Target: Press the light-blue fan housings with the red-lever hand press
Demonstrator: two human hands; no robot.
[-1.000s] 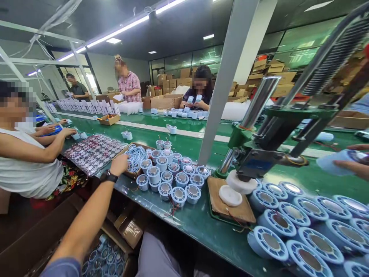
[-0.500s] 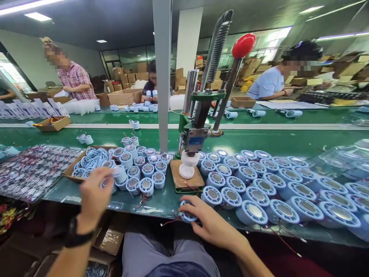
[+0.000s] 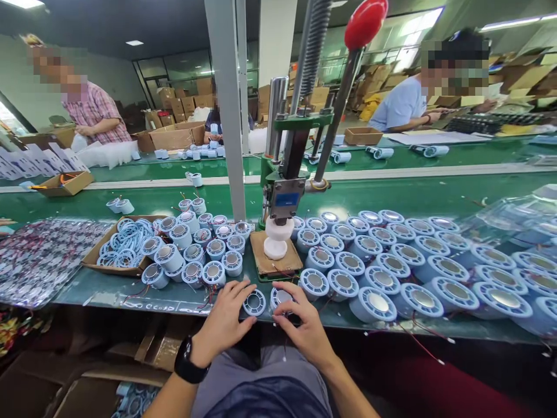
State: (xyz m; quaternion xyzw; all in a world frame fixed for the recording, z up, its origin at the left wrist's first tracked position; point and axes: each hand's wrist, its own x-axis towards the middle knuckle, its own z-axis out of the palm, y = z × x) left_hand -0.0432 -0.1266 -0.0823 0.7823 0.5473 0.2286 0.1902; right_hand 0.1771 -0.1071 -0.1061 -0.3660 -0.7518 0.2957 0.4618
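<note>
Near the front edge of the table, my left hand [image 3: 224, 316] grips a flat light-blue slotted ring [image 3: 255, 303] between fingers and thumb; its centre looks dark. Beside it, my right hand [image 3: 307, 325] has its fingers around a round light-blue housing [image 3: 279, 298] with a metal disc on top and thin wires. The two pieces are close together, the ring on the left. Just behind them stands a hand press [image 3: 287, 197] with a red-knobbed lever and a white round pad above a white round seat [image 3: 275, 248].
A cardboard box [image 3: 93, 258] of blue rings stands at the left, beside several housings [image 3: 213, 271]. Many more housings [image 3: 376, 305] fill the right side. A bagged stack of small parts [image 3: 43, 255] lies far left. Co-workers sit or stand across the green table.
My left hand has come from beside the ring box to the front of the press, now with a ring. My right hand stays on its housing. The view has shifted slightly.
</note>
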